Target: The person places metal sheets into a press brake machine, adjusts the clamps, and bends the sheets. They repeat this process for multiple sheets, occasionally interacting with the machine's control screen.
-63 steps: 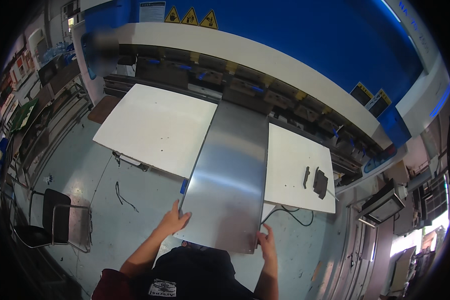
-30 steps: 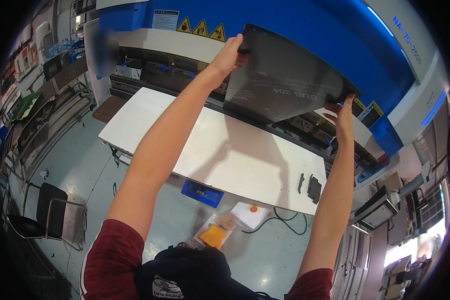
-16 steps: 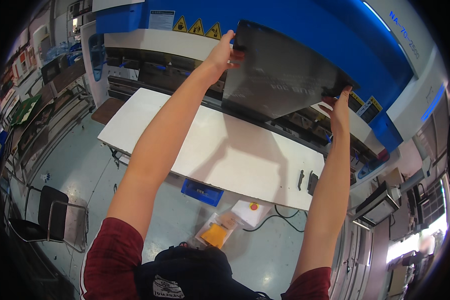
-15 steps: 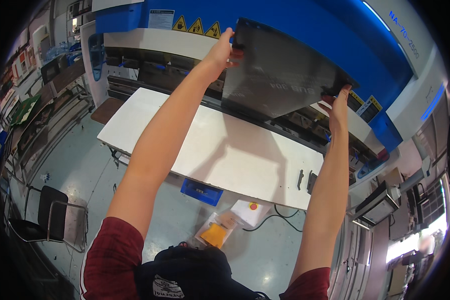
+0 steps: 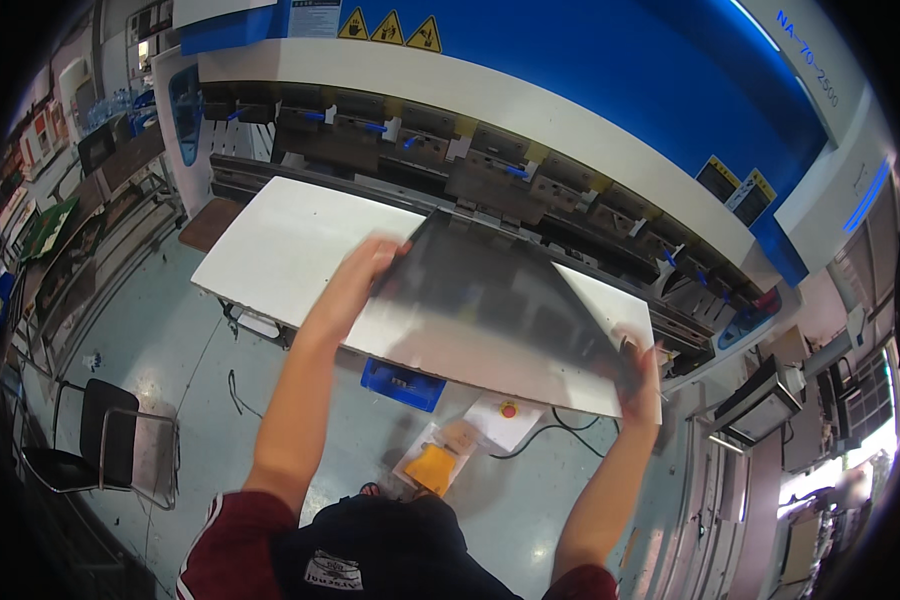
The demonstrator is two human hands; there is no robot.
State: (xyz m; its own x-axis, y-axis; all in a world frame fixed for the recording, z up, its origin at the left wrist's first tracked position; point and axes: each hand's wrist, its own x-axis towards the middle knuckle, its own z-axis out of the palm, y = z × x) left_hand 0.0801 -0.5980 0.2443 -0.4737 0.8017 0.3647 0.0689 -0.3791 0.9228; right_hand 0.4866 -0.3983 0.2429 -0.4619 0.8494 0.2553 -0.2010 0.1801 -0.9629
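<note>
I hold a large grey metal sheet (image 5: 490, 290) over the white support table (image 5: 280, 245) of a blue and white press brake (image 5: 570, 90). My left hand (image 5: 365, 265) grips the sheet's left edge. Its right corner is in my right hand (image 5: 642, 365). The sheet is tilted and blurred with motion, its far edge near the machine's tooling (image 5: 490, 185).
A blue foot pedal box (image 5: 402, 384) and a white pedal unit with a red button (image 5: 502, 418) sit on the floor under the table, beside a yellow-orange item in a bag (image 5: 432, 466). A black chair (image 5: 105, 440) stands at left. Shelving (image 5: 60, 230) lines the left wall.
The sheet was held high in front of the machine's blue upper part; both arms have now swung it down to just above the white table.
</note>
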